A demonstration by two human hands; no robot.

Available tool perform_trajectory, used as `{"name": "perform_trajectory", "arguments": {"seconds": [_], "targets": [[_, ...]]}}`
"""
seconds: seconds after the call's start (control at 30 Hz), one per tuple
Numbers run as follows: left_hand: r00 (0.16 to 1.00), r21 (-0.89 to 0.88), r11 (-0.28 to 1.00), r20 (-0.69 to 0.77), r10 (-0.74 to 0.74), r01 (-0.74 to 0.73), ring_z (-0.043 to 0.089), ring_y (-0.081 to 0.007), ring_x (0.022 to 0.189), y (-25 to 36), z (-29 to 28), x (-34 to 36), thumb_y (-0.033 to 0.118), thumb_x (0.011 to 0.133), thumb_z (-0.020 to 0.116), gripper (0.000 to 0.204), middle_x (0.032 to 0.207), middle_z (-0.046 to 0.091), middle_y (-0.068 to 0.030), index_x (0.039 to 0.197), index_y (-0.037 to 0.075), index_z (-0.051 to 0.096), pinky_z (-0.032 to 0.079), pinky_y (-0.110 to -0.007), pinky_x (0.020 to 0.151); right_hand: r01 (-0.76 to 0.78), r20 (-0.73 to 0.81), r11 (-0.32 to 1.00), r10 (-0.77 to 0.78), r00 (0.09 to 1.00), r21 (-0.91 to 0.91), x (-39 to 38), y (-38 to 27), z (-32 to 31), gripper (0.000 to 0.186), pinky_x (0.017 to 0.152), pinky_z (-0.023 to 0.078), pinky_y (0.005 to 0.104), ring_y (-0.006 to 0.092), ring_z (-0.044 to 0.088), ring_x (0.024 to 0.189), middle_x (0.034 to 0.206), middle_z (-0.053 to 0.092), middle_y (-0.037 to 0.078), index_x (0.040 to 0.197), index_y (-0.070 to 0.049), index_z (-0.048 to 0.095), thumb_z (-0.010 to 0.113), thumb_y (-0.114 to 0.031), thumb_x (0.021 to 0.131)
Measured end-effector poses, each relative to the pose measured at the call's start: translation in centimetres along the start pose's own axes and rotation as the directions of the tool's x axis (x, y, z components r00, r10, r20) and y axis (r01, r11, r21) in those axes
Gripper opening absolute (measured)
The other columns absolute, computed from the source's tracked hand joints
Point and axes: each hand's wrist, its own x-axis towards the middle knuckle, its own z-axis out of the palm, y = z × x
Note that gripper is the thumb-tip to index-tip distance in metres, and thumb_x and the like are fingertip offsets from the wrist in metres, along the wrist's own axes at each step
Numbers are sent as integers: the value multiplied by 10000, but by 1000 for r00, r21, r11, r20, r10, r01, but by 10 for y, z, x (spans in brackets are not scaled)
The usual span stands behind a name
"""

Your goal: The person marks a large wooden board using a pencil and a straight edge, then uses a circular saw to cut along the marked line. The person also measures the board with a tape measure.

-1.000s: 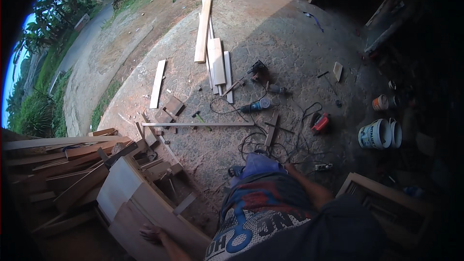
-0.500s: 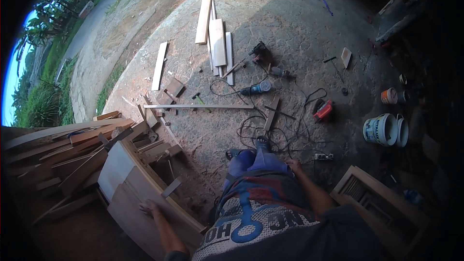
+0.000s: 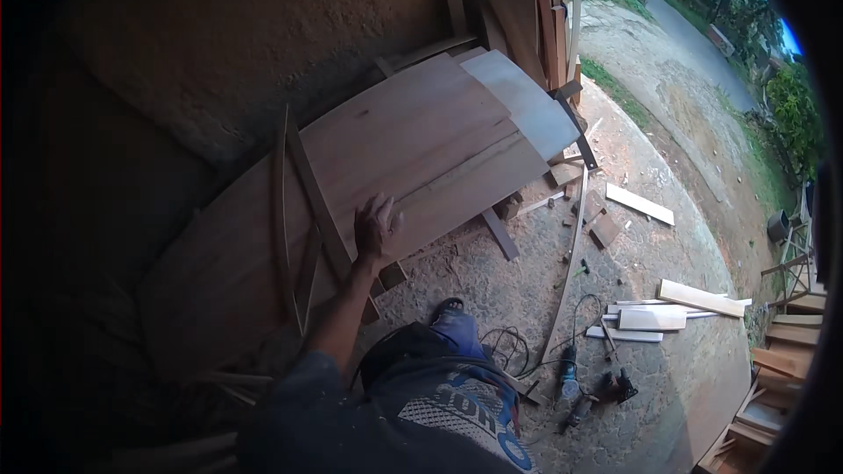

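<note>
My left hand (image 3: pixel 376 226) is over the near edge of a brown wooden panel (image 3: pixel 421 140), its fingers apart and nothing held in them. Whether the fingertips touch the panel, I cannot tell. A paler sheet (image 3: pixel 527 101) shows from beneath the panel's far right end. Just left of the hand, a long wooden batten (image 3: pixel 314 184) slants down past the panel's left part. A second, thin curved strip (image 3: pixel 281 211) runs alongside it. My right hand is out of view.
Boards (image 3: pixel 527 9) lean together behind the panel by a rough wall (image 3: pixel 263 26). On the concrete to the right lie pale planks (image 3: pixel 654 319), a blue power tool (image 3: pixel 569 373), a dark power tool (image 3: pixel 615 389), cables (image 3: pixel 509 342) and a long strip (image 3: pixel 569 263).
The view has swung left, bringing the panel to the middle and the tools to the lower right. My right hand has left the picture. My left hand remains by the panel.
</note>
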Motion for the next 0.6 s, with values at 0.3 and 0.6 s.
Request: {"name": "perform_trajectory", "arguments": {"seconds": [0.3,0.6], "targets": [[930,371,892,155,-333,257,501,-418,1286,-178,-76,-101,424,889,687,732,1344,565,-249,1455,13,471,364,-499,1127,205,49,970,-201,978,-133,-18,-133,32,406,466,448,279,139,560,581,827,609,81,1314,-4,516,510,-46,910],[903,217,918,209,-376,332,585,-434,1087,-177,-78,-102,253,851,713,474,1148,595,-248,1218,-11,569,476,-492,933,706,563,688,-521,642,-169,-147,-262,243,355,660,529,289,137,651,756,918,700,70,1316,-14,599,533,-198,1019]]}}
